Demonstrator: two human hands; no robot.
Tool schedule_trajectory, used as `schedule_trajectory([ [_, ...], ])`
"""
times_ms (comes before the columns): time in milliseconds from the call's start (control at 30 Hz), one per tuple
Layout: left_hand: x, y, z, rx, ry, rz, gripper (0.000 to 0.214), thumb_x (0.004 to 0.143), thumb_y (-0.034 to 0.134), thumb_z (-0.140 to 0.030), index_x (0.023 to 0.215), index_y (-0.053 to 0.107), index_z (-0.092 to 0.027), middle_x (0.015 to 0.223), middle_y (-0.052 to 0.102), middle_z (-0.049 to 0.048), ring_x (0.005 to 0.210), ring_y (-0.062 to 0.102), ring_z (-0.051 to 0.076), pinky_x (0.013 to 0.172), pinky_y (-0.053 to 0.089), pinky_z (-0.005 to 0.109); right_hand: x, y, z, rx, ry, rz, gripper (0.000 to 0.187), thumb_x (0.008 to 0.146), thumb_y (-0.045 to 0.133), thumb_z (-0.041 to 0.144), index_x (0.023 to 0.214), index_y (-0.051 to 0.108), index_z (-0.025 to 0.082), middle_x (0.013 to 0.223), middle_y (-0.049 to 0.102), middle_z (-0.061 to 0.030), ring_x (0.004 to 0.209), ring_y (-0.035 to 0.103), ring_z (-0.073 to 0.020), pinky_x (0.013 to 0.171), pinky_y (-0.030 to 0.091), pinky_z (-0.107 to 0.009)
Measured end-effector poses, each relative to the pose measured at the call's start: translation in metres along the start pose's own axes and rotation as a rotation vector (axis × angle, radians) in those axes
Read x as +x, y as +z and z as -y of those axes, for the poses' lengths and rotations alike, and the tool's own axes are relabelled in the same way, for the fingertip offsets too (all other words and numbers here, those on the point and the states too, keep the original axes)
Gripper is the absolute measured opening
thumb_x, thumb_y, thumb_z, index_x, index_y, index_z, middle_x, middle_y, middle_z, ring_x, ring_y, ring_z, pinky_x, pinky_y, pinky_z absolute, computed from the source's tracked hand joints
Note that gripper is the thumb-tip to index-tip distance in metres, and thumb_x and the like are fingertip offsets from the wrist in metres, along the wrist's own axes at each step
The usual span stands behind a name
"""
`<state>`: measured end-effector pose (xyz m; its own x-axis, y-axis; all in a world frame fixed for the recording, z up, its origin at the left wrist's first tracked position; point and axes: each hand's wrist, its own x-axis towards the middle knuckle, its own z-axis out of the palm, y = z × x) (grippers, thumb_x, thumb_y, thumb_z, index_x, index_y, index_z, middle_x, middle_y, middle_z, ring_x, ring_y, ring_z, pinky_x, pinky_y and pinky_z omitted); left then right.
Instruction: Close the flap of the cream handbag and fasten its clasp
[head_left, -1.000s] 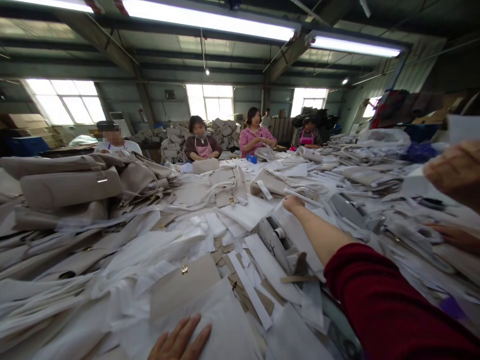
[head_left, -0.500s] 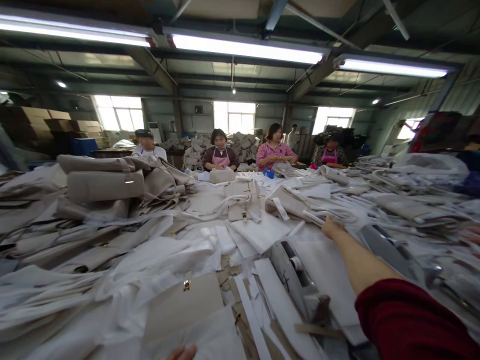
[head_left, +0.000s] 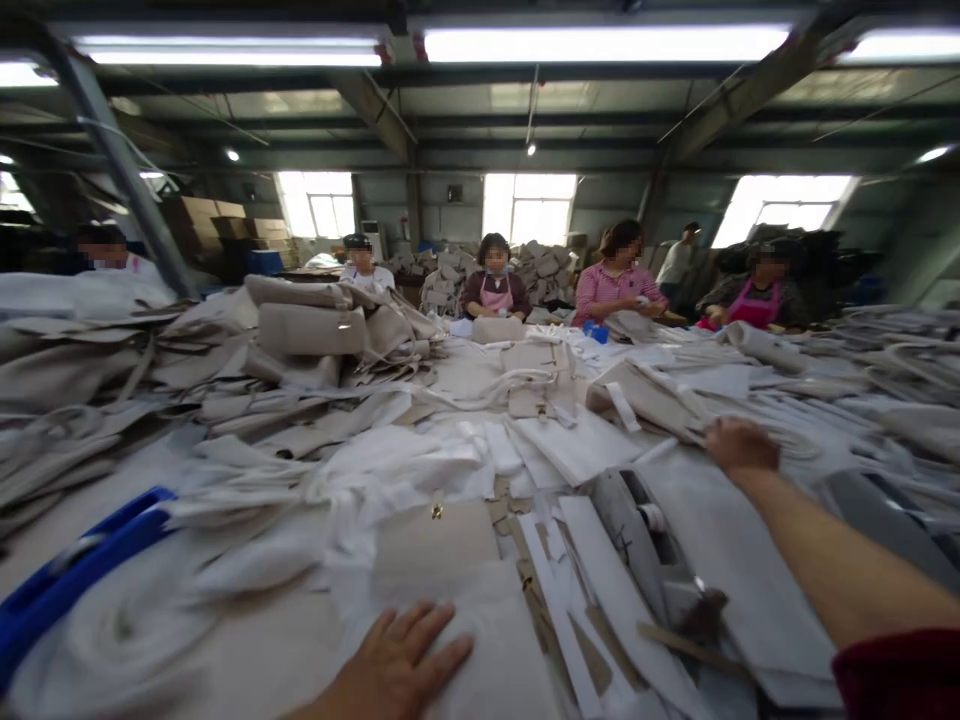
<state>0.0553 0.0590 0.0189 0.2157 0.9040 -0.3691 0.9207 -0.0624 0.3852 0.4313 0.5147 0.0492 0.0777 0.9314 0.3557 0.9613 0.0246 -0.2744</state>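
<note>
My left hand (head_left: pixel 397 665) lies flat with fingers spread on a white sheet (head_left: pixel 495 650) at the near edge, just below a beige bag flap with a gold clasp (head_left: pixel 435 535). My right arm, in a dark red sleeve, stretches far across the table. My right hand (head_left: pixel 741 445) rests on white strips and sheets near a beige bag (head_left: pixel 645 395); its fingers are hidden behind the knuckles. A grey metal tool (head_left: pixel 637 520) lies between my arms.
The long table is heaped with beige bags (head_left: pixel 311 330), straps and white paper. A blue plastic object (head_left: pixel 75 570) sits at the near left. Several people (head_left: pixel 616 285) work at the far end; another person (head_left: pixel 105 250) is at the far left.
The view has swung left and down. My left hand has come back into view flat on the white sheet. My right hand stays reached out over the white strips.
</note>
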Motion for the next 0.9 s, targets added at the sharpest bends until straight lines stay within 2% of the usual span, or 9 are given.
schedule_trajectory([
  [100,-0.016,-0.014,-0.016,-0.059,0.040,-0.026,0.086,0.083,0.055,-0.069,0.155,0.024,-0.034,0.163,0.023,0.0142,0.147,0.024,0.043,0.115,0.021,0.069,-0.020,-0.019,0.057,0.166,-0.251,-0.024,0.035,0.097,0.054,0.025,0.126,0.063,0.007,0.115,0.067,-0.0310,0.113,0.062,-0.0318,0.093,0.045,-0.044],
  [167,-0.020,-0.012,-0.018,-0.061,0.049,-0.041,0.088,0.082,0.057,-0.068,0.155,0.025,-0.032,0.163,0.024,0.0164,0.147,0.024,0.044,0.115,0.021,0.069,-0.055,-0.024,0.103,0.301,-0.455,0.048,0.036,0.097,0.055,0.027,0.129,0.061,0.012,0.115,0.069,-0.0218,0.104,0.066,-0.0224,0.093,0.047,-0.035],
  [300,-0.021,0.003,-0.010,-0.042,0.103,-0.086,0.087,0.084,0.052,-0.071,0.155,0.024,-0.029,0.162,0.025,0.0191,0.147,0.024,0.044,0.113,0.021,0.068,-0.178,-0.033,0.188,0.523,-0.873,0.356,0.028,0.095,0.057,0.034,0.120,0.068,0.027,0.107,0.071,-0.0028,0.092,0.068,-0.0153,0.086,0.052,-0.024],
  [367,-0.021,0.008,-0.007,-0.029,0.135,-0.116,0.087,0.085,0.049,-0.072,0.155,0.024,-0.027,0.162,0.025,0.0196,0.147,0.024,0.043,0.113,0.021,0.068,-0.242,-0.038,0.218,0.719,-1.165,0.592,0.029,0.096,0.052,0.031,0.117,0.071,0.024,0.108,0.070,-0.0061,0.098,0.066,-0.0202,0.090,0.052,-0.030],
  [433,-0.023,0.010,-0.005,-0.014,0.159,-0.149,0.085,0.086,0.047,-0.072,0.154,0.027,-0.026,0.160,0.029,0.0189,0.146,0.026,0.042,0.113,0.022,0.066,-0.290,-0.038,0.236,0.783,-1.218,0.714,0.030,0.095,0.050,0.027,0.115,0.072,0.024,0.107,0.069,-0.0078,0.098,0.066,-0.0222,0.090,0.053,-0.034],
  [533,-0.026,0.010,-0.003,0.017,0.178,-0.205,0.083,0.085,0.051,-0.070,0.152,0.032,-0.025,0.157,0.035,0.0176,0.142,0.034,0.040,0.113,0.027,0.061,-0.325,-0.024,0.243,0.743,-1.151,0.814,0.024,0.090,0.057,0.023,0.105,0.075,0.023,0.102,0.070,-0.0071,0.093,0.066,-0.0216,0.087,0.053,-0.034],
  [633,-0.029,0.010,-0.002,0.058,0.193,-0.275,0.078,0.085,0.055,-0.066,0.148,0.039,-0.022,0.152,0.040,0.0180,0.136,0.041,0.039,0.110,0.033,0.056,-0.331,-0.003,0.235,0.687,-1.058,0.840,0.020,0.085,0.061,0.020,0.098,0.076,0.022,0.098,0.071,-0.0064,0.090,0.067,-0.0217,0.086,0.053,-0.034],
  [800,-0.033,0.008,-0.004,0.113,0.191,-0.363,0.057,0.086,0.054,-0.063,0.119,0.063,-0.017,0.118,0.063,0.0152,0.105,0.060,0.032,0.095,0.047,0.044,-0.332,0.015,0.225,0.637,-1.012,0.848,0.016,0.084,0.064,0.019,0.092,0.077,0.021,0.093,0.072,-0.0056,0.087,0.068,-0.0219,0.084,0.053,-0.034],
  [900,-0.034,0.008,-0.002,0.146,0.187,-0.420,0.057,0.083,0.059,-0.062,0.119,0.063,-0.018,0.123,0.060,0.0158,0.113,0.056,0.033,0.101,0.043,0.047,-0.335,0.015,0.229,0.629,-1.058,0.887,0.013,0.086,0.063,0.021,0.087,0.077,0.022,0.090,0.071,-0.0037,0.085,0.068,-0.0198,0.082,0.052,-0.032],
])
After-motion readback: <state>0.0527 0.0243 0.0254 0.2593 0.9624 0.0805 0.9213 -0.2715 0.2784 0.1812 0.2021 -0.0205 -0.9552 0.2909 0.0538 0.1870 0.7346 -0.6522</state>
